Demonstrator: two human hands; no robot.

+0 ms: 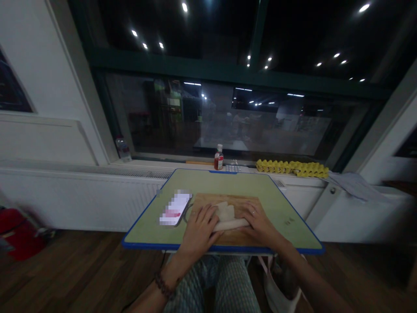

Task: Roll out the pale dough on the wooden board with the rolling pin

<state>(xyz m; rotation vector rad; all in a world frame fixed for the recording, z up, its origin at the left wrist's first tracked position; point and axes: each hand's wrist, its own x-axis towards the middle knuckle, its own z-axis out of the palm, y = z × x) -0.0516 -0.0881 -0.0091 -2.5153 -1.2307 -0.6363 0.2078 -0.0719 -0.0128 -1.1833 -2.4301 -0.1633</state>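
The left hand's (202, 222) grip bends over the left end of an off-white roll (230, 224), fingers on top and thumb along the near side; the right hand's (258, 221) grip curves over the right end, a ring (253, 211) on 1 finger; both touch the roll, but I cannot tell whether either is closed around it or only presses on it. The roll lies crosswise between the 2 hands, with a flatter off-white part spread just beyond it; whether it is cloth or dough is too indistinct to tell. Beneath is a wooden board (233, 238), set near the front edge of a pale green, blue-edged worktop (289, 224); a phone (178, 208) with a lit, blurred-out screen lies left of the board; a beaded bracelet (163, 285) circles the left wrist. Below the worktop are the person's legs in checked trousers (226, 284); a pale bag (277, 290) sits to their right. On the sill beyond stand a small bottle of reddish liquid (219, 160) and, farther left, a clear bottle (123, 150); a yellow, bumpy strip (291, 168) lies to the right; behind them is a dark window (213, 126) full of reflected lights.
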